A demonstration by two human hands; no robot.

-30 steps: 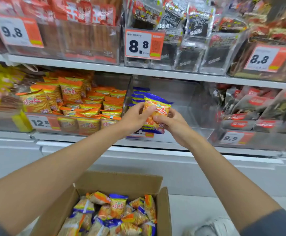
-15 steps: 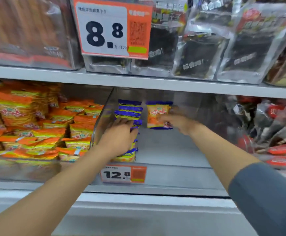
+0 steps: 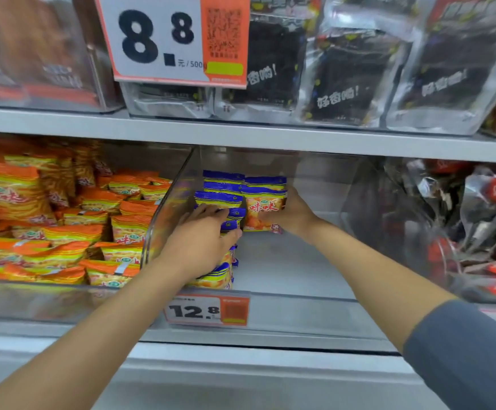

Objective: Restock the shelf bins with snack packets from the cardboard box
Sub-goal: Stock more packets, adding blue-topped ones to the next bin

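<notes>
Right hand (image 3: 295, 216) grips an upright snack packet (image 3: 266, 213) deep inside the clear shelf bin (image 3: 300, 295); left hand (image 3: 202, 242) lies flat on the row beside it

The right hand's fingers curl round the packet's right edge and hold it standing near the back of the bin, blue band on top and orange front facing out, with another packet of the same kind just behind it. The left hand is released, its fingers straight and laid over the row of blue-topped packets (image 3: 220, 199) that runs along the bin's left wall, just beside the held packet. A 12.8 price tag (image 3: 206, 310) hangs on the bin's front lip. The neighbouring bin on the left holds orange-topped packets (image 3: 63, 232), and on the shelf above dark pouches (image 3: 344, 78) stand by an 8.8 price tag (image 3: 172, 39)
</notes>
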